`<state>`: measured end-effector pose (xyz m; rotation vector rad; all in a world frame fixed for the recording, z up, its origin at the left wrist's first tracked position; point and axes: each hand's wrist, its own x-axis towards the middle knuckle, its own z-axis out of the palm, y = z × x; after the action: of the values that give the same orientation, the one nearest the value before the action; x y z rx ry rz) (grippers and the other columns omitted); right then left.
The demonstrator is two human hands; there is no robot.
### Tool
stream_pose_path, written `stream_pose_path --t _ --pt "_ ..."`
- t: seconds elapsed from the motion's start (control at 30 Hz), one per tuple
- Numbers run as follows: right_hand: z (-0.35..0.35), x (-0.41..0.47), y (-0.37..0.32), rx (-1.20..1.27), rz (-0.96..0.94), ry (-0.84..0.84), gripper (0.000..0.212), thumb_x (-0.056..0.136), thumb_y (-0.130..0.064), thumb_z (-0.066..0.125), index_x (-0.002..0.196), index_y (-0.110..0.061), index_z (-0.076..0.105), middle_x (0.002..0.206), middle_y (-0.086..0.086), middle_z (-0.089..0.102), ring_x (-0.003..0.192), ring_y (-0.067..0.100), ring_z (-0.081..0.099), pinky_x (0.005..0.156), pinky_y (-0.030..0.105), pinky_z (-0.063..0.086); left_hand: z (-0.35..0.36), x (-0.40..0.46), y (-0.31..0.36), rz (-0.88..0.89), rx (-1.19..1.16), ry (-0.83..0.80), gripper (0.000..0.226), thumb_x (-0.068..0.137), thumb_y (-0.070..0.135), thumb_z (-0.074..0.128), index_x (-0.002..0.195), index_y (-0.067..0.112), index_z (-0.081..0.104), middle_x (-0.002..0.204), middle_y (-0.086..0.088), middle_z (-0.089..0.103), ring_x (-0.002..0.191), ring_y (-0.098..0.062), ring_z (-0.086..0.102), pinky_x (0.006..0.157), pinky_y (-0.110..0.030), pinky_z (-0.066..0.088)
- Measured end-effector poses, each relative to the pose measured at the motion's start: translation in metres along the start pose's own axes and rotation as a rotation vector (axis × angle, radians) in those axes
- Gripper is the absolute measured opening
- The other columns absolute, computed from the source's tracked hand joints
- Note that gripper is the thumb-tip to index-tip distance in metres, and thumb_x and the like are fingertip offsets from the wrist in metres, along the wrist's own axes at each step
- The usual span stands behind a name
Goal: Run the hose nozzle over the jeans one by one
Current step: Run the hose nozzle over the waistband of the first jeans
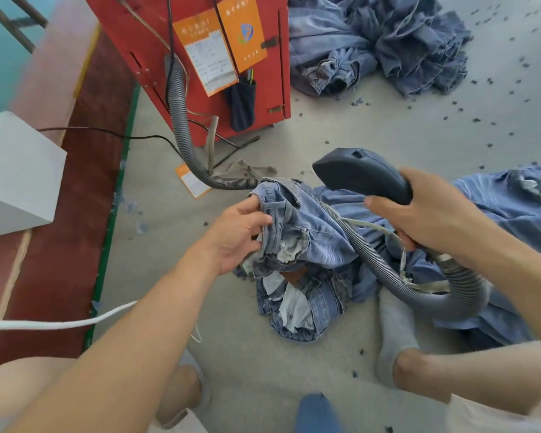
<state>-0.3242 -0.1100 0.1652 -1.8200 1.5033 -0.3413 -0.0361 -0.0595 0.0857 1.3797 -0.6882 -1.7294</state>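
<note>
We see L hand point(236, 232) pinching jeans point(297, 226) at waistband, lifted off floor; R hand point(431, 214) wrapped round nozzle point(361, 173), hose point(372, 254) trailing over denim.

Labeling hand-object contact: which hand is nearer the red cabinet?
Left. The left hand grips the jeans below the red cabinet; the right hand holds the nozzle farther right.

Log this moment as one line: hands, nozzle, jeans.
left hand: grips jeans at waistband | right hand: holds hose nozzle, raised off denim | hose: runs to red machine
</note>
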Motion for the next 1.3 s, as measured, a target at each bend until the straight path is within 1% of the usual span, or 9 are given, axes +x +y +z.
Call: stream_pose_path --t 0.23,0.3,0.4,0.53,0.67,0.8,0.97,1.17,1.3 --pt "0.007 0.002 0.007 -0.137 0.032 -0.054 0.023 0.09 -0.048 0.064 0.091 -0.027 0.055 0.049 -0.016 0.062 0.036 0.011 0.058 0.041 0.028 0.047 -0.002 0.014 -0.023 -0.022 0.504 0.089 0.107 0.079 0.018 0.086 0.161 0.036 0.019 0.126 0.027 0.059 0.109 0.014 0.061 0.09 -0.019 0.054" --pt "0.009 0.004 0.011 -0.156 0.015 -0.063 0.015 0.091 -0.047 0.064 0.088 -0.038 0.052 0.053 -0.024 0.062 0.038 0.007 0.06 0.042 0.024 0.044 -0.003 0.02 -0.028 -0.041 0.516 0.184 0.103 0.078 0.006 0.085 0.158 0.036 0.026 0.114 0.023 0.061 0.1 0.003 0.068 0.077 -0.022 0.059" --pt "0.01 0.006 0.017 -0.192 0.006 -0.047 0.022 0.091 -0.047 0.065 0.081 -0.048 0.046 0.059 -0.034 0.061 0.043 0.002 0.061 0.043 0.02 0.04 -0.008 0.034 -0.028 -0.12 0.279 0.342 0.051 0.081 0.0 0.082 0.127 0.012 0.063 0.115 -0.011 0.075 0.096 -0.026 0.075 0.085 -0.045 0.062" --pt "0.004 0.011 0.026 -0.217 0.038 -0.015 0.021 0.086 -0.053 0.063 0.083 -0.034 0.054 0.054 -0.012 0.065 0.039 0.006 0.06 0.041 0.024 0.04 -0.015 0.046 -0.023 -0.114 -0.009 0.431 0.012 0.095 0.009 0.071 0.106 0.013 0.07 0.096 -0.01 0.078 0.076 -0.02 0.076 0.07 -0.034 0.061" --pt "-0.004 0.014 0.029 -0.254 0.023 0.013 0.026 0.084 -0.053 0.065 0.082 -0.028 0.056 0.049 -0.005 0.061 0.046 0.0 0.059 0.044 0.026 0.037 -0.012 0.045 -0.026 -0.145 -0.08 0.4 0.021 0.104 0.021 0.06 0.124 0.016 0.065 0.113 -0.009 0.077 0.102 -0.026 0.074 0.086 -0.04 0.059" --pt "-0.016 0.009 0.027 -0.235 -0.036 -0.097 0.023 0.083 -0.054 0.065 0.084 -0.033 0.056 0.049 -0.015 0.062 0.034 0.006 0.055 0.035 0.018 0.036 -0.013 0.046 -0.019 -0.187 -0.11 0.462 0.027 0.107 0.027 0.054 0.113 0.007 0.071 0.097 -0.012 0.08 0.084 -0.027 0.078 0.067 -0.037 0.062" --pt "-0.022 0.0 0.03 -0.344 -0.126 -0.116 0.017 0.078 -0.057 0.067 0.085 -0.053 0.052 0.067 -0.023 0.064 0.058 -0.002 0.062 0.049 0.026 0.04 -0.004 0.041 -0.004 -0.212 -0.402 0.369 0.043 0.112 0.032 0.036 0.123 0.002 0.065 0.104 -0.02 0.077 0.086 -0.031 0.077 0.062 -0.041 0.063" --pt "-0.002 -0.001 0.028 -0.377 -0.171 -0.17 0.025 0.08 -0.056 0.064 0.084 -0.033 0.056 0.07 -0.018 0.064 0.07 -0.006 0.06 0.061 0.018 0.046 0.004 0.036 0.005 -0.202 -0.532 0.218 0.052 0.113 0.04 0.029 0.128 0.001 0.06 0.093 -0.017 0.077 0.086 -0.029 0.077 0.08 -0.047 0.06" --pt "0.012 0.0 0.023 -0.411 -0.212 -0.227 0.024 0.08 -0.059 0.06 0.084 -0.037 0.052 0.069 -0.013 0.064 0.072 -0.002 0.06 0.055 0.024 0.043 0.006 0.03 0.01 -0.181 -0.552 0.156 0.052 0.112 0.037 0.034 0.14 -0.002 0.055 0.134 -0.026 0.064 0.127 -0.041 0.061 0.105 -0.052 0.048"
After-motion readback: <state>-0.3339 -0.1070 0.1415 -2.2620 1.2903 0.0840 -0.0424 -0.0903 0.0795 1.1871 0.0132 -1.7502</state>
